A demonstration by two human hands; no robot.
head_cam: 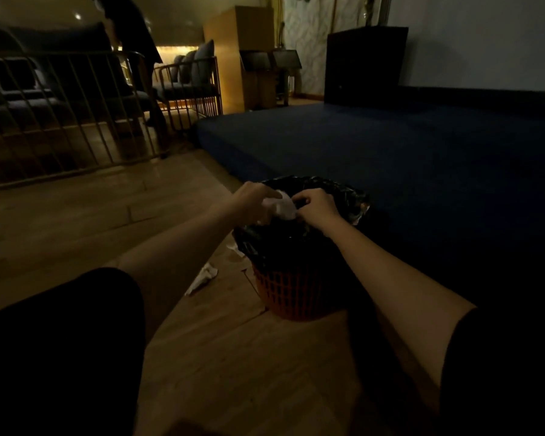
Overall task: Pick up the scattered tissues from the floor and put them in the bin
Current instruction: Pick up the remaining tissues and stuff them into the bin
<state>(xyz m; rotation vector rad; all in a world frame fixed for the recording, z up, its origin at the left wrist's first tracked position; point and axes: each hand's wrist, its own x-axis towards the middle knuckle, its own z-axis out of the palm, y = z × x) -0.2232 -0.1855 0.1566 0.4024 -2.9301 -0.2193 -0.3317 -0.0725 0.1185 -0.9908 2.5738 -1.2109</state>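
Left hand (252, 199): clutching a white tissue (280, 206) over the bin (291, 291) mouth.
Right hand (317, 207): fingers curled at the tissue's edge; grip unclear.
Floor: another tissue (203, 278) lies beside the bin.
Risk: a loose release might drop the wad outside the rim.

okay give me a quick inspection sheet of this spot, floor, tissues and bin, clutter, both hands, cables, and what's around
Surface: wooden floor, dimly lit.
Job's things: orange mesh bin with black liner; white tissue wad held over its opening; loose tissue on the floor left of the bin, smaller scraps by its side.
Clutter: nothing seen beyond the tissues.
Grippers: left hand closed on the wad; right hand at the rim, grip unclear.
Cables: nothing seen.
Surroundings: dark blue mat behind the bin; metal-framed chairs at left.
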